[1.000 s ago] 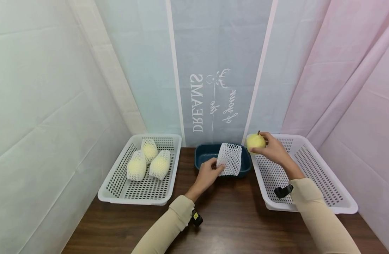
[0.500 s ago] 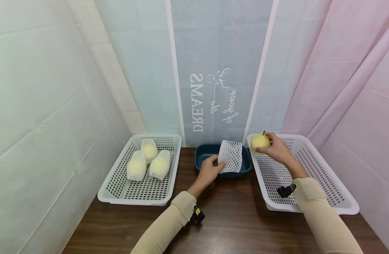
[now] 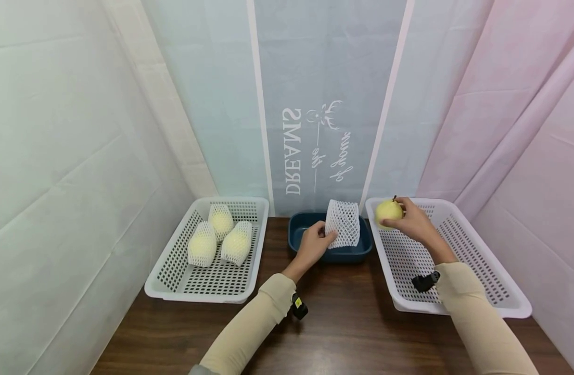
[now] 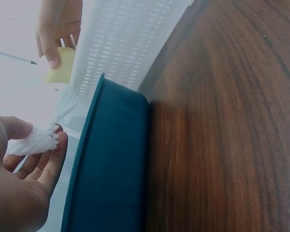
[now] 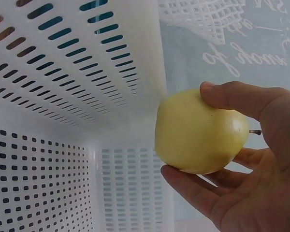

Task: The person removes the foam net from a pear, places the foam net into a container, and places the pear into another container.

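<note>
A white foam fruit net is pinched between the thumb and fingers of my left hand, above the dark teal tub. In the left wrist view the thumb lies on one side of the foam net and the fingers curl on the other. My right hand grips a bare yellow pear over the left rim of the right white basket. Seen from the right wrist, thumb and fingers wrap the pear, its stem pointing toward the palm.
On the left stands another white basket, where several net-wrapped pears lie together. The teal tub sits between both baskets at the back of the brown wooden table. A printed curtain hangs close behind them.
My left hand has risen slightly and shifted right with the foam net. The pear has moved right in my right hand, away from the net and over the right basket's rim.
</note>
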`<state>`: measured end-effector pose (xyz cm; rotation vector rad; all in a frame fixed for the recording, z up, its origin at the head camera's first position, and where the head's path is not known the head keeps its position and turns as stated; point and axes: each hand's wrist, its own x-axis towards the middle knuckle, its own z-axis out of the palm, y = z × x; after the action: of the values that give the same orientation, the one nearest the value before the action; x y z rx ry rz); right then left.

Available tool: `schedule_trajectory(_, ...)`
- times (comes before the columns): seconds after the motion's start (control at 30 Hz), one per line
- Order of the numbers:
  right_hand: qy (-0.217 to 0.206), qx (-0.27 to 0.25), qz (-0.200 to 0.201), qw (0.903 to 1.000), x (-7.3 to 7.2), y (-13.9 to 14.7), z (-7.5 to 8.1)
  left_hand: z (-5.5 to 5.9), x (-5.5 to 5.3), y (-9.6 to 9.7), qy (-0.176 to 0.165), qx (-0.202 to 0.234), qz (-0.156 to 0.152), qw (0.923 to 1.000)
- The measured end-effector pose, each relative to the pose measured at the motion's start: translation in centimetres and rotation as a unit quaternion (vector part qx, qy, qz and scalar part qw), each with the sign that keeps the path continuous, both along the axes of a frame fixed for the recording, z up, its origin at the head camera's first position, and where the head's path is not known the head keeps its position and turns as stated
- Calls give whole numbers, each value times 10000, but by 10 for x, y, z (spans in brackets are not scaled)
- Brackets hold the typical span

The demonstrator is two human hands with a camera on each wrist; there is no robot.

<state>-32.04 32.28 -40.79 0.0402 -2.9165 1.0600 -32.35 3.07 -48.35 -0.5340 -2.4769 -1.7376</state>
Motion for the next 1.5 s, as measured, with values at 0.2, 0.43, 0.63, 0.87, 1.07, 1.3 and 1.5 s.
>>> schedule_trajectory(0.2,-104,53,3,9999,-1,3,-2,0,-5,3,-126,-65,47,9999)
schedule_trajectory(0.43,-139,76,-7,9999,-3,6,-3,-1,-11,6,-210,-110,11,9997)
schedule_trajectory(0.63,-144,132,-23,9998,-3,7,-3,-1,-13,8,-243,-85,-26,9997)
schedule_trajectory(0.87,-221,231,-31,9995,-5,10,-5,-2,-16,11,-270,-177,27,9995)
schedule_trajectory(1.07,-283,279,-42,9992,-8,14,-8,-3,-19,12,-445,-376,80,9983)
schedule_trajectory(1.3,-318,360,60,9988,-12,15,-14,-4,-24,13,-812,-513,82,9953)
schedule_trajectory(1.5,-386,355,49,9986,-15,13,-17,-4,-27,16,-1086,-587,35,9923)
